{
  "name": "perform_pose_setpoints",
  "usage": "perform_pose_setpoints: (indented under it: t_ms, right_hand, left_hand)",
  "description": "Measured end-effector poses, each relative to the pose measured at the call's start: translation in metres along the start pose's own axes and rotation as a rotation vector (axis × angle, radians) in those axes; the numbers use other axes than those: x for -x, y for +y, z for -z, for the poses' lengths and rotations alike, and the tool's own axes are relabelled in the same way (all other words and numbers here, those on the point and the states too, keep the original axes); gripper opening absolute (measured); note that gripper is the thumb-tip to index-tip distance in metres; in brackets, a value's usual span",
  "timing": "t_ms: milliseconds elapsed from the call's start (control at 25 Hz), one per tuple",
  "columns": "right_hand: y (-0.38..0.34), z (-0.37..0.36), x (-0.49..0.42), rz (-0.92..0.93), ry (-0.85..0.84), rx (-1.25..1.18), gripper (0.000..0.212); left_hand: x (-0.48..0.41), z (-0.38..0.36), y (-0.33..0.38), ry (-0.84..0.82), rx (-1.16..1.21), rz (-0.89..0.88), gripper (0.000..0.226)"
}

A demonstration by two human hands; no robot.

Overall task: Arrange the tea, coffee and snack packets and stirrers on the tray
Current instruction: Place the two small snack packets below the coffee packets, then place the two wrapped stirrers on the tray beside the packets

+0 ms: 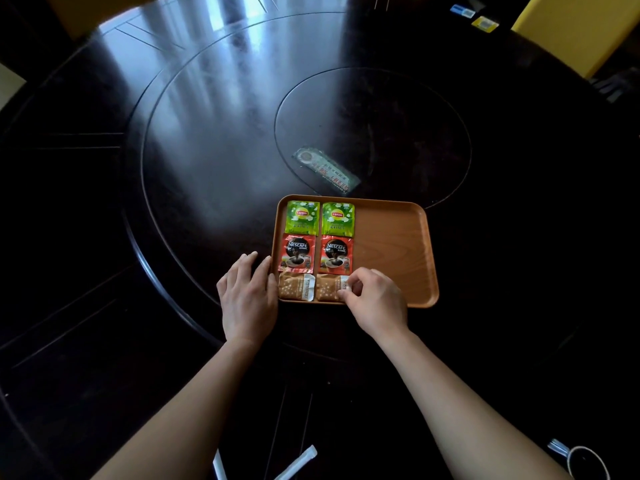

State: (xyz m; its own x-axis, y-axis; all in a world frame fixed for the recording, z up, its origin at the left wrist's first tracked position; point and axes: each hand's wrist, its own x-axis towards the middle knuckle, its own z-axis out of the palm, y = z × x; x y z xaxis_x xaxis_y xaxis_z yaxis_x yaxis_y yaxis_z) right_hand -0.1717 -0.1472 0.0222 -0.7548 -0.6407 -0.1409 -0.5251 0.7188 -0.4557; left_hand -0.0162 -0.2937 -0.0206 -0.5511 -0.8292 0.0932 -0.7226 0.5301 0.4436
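Left hand: flat on the dark table, fingers together, against the left rim of the wooden tray. Tray's left half: two green tea packets at the far end, two red coffee packets mid, two brown snack packets nearest. Right hand: fingertips pinching the right-hand snack packet. White wrapped stirrers lie on the table near the body, between the forearms.
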Motion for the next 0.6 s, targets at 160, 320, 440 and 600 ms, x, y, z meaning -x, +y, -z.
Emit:
perform_pose_setpoints:
  t_ms: [160, 320, 440, 600]
  right_hand:
    - [0.006, 0.006, 0.005, 0.035, 0.007, -0.050, 0.017]
    - [0.009, 0.021, 0.023, 0.120, 0.065, -0.069, 0.010]
    - [0.007, 0.031, 0.048, 0.171, 0.104, -0.091, 0.008]
    - [0.000, 0.025, 0.102, 0.300, 0.039, -0.132, 0.006]
  left_hand:
    - [-0.003, 0.003, -0.002, -0.019, 0.072, 0.017, 0.034]
    - [-0.001, 0.022, -0.001, -0.124, 0.230, 0.051, 0.038]
    - [0.033, 0.047, -0.005, -0.067, 0.275, 0.066, 0.036]
    - [0.117, 0.079, -0.021, -0.005, 0.349, 0.185, 0.020]
